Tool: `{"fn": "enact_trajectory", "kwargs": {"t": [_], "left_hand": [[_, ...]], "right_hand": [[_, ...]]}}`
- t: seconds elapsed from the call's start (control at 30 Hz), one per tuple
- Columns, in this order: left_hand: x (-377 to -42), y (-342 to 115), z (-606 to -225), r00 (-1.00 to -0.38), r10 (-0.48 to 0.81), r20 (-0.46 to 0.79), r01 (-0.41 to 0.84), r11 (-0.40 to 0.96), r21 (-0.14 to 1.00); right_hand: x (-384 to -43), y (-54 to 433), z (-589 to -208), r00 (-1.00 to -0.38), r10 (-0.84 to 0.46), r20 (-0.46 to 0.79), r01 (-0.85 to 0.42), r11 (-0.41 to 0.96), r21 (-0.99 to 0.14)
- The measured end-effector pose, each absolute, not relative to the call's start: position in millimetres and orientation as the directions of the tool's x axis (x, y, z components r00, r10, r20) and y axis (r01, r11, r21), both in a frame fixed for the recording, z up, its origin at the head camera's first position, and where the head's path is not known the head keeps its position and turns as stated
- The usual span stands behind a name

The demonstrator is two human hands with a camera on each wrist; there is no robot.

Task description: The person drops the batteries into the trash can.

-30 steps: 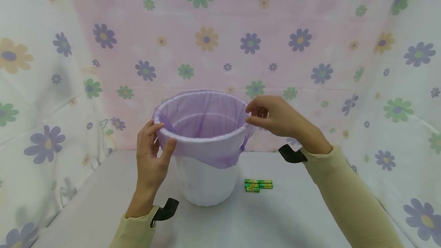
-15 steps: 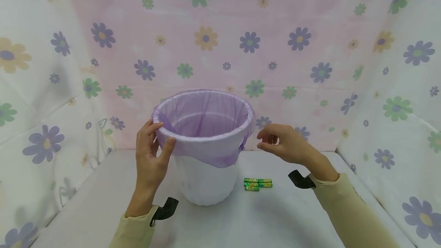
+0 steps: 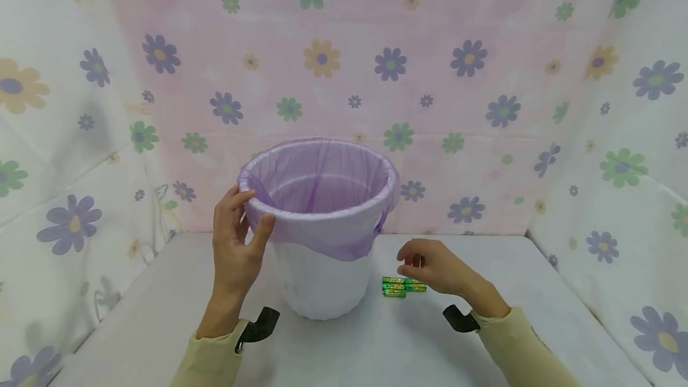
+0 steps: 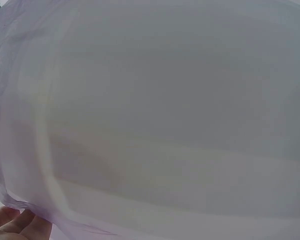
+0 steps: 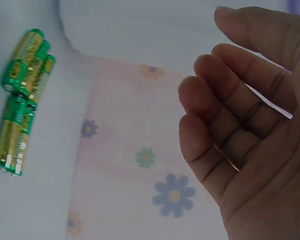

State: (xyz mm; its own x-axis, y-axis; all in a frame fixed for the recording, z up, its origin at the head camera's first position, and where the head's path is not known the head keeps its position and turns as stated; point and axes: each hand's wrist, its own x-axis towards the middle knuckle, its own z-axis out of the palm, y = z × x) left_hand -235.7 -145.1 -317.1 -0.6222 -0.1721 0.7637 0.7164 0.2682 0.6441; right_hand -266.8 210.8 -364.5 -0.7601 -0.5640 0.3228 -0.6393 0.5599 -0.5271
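Observation:
A white trash can (image 3: 322, 288) stands upright on the table, lined with a thin purple trash bag (image 3: 333, 236) folded down over its rim. My left hand (image 3: 237, 243) grips the can's left rim through the bag, thumb on the near side; the left wrist view shows its fingers (image 4: 25, 225) at the bag-covered edge. To the right of the can lie several green-and-gold batteries (image 3: 395, 286), grouped side by side in two short rows (image 5: 22, 105). Just above them hovers my right hand (image 3: 438, 266), fingers loosely bent, holding nothing.
A white-covered table (image 3: 457, 339) lies under everything. Behind it hangs a pink flowered cloth (image 3: 355, 28), with white flowered cloths at the left (image 3: 48, 154) and right (image 3: 639, 208). Each sleeve cuff carries a black wrist mount (image 3: 461, 319).
My right hand has left the can's right rim and dropped down to the batteries. My left hand keeps its hold on the left rim, and the can stays where it was.

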Motion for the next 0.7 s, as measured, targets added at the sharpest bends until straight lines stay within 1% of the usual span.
{"fn": "enact_trajectory", "kwargs": {"t": [0.27,0.5,0.7], "left_hand": [[-236.5,-145.0,-317.5,-0.619,-0.176,0.766,0.72,0.264,0.642],[-234.5,-144.3,-315.9,-0.613,-0.171,0.772,0.726,0.263,0.635],[-233.1,-144.4,-315.0,-0.617,-0.17,0.769,0.721,0.272,0.638]], "right_hand": [[-273.6,206.2,-396.0,-0.782,-0.575,0.241,-0.607,0.613,-0.506],[-276.2,202.7,-414.9,-0.807,-0.579,0.117,-0.553,0.671,-0.494],[-276.9,200.7,-423.6,-0.815,-0.573,0.084,-0.532,0.684,-0.499]]}}
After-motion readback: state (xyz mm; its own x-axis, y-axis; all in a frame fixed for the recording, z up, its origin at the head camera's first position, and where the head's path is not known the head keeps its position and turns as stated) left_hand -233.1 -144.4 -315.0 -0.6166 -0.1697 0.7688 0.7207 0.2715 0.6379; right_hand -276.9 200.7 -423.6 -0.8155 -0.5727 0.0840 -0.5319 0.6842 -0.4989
